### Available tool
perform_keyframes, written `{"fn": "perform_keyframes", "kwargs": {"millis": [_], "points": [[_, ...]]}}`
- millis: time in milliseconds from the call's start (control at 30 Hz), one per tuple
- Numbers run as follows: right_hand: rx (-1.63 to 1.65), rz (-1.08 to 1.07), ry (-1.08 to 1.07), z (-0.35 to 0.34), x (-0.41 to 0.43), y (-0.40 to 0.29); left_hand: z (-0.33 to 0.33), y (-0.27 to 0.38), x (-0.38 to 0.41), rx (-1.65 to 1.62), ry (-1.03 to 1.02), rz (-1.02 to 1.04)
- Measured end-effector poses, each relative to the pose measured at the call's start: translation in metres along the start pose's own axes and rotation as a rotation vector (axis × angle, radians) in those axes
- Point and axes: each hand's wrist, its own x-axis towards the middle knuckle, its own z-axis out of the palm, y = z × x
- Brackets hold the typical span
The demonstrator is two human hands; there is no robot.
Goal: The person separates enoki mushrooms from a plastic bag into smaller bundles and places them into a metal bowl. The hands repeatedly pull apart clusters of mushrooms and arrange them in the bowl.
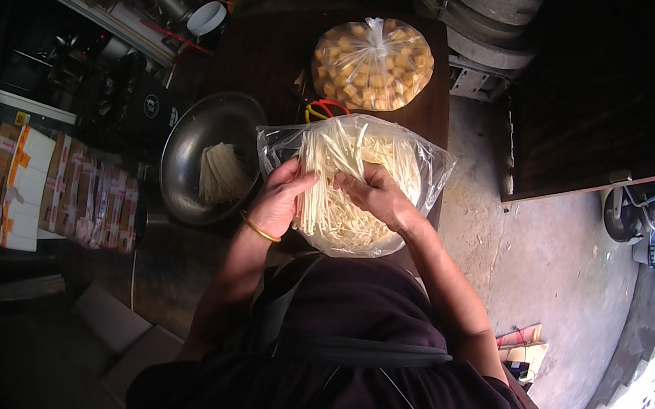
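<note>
A clear plastic bag lies wide on the dark table in front of me, full of thin pale strips that look like enoki mushrooms or dried tofu sticks. Over it, my left hand grips a bundle of long pale strips from the left side. My right hand pinches the strips at the bundle's right side, thumb and fingers closed on them. To the left, a metal bowl holds another pale bundle. Beyond the bag lie scissors with red and yellow handles.
A tied clear bag of golden cubes sits at the far part of the wooden table. Taped cardboard boxes stand at the left. A white cup-like container is at the upper left, and a large round stacked object at the upper right.
</note>
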Motion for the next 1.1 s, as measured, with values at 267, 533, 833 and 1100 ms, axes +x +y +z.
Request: {"fn": "perform_keyframes", "kwargs": {"millis": [267, 533, 833, 1100], "points": [[0.328, -0.092, -0.026, -0.017, -0.010, -0.018, 0.008, 0.013, -0.009, -0.127, 0.035, -0.062], [0.191, -0.085, 0.012, 0.019, 0.005, 0.008, 0.005, 0.008, -0.011, -0.069, -0.079, -0.001], [-0.050, -0.034, -0.012, 0.014, -0.003, -0.002, 0.008, 0.002, -0.011, -0.029, -0.011, 0.050], [0.224, -0.257, -0.019, -0.022, -0.023, -0.033, -0.011, -0.001, -0.016, -0.095, 0.123, 0.057]]}}
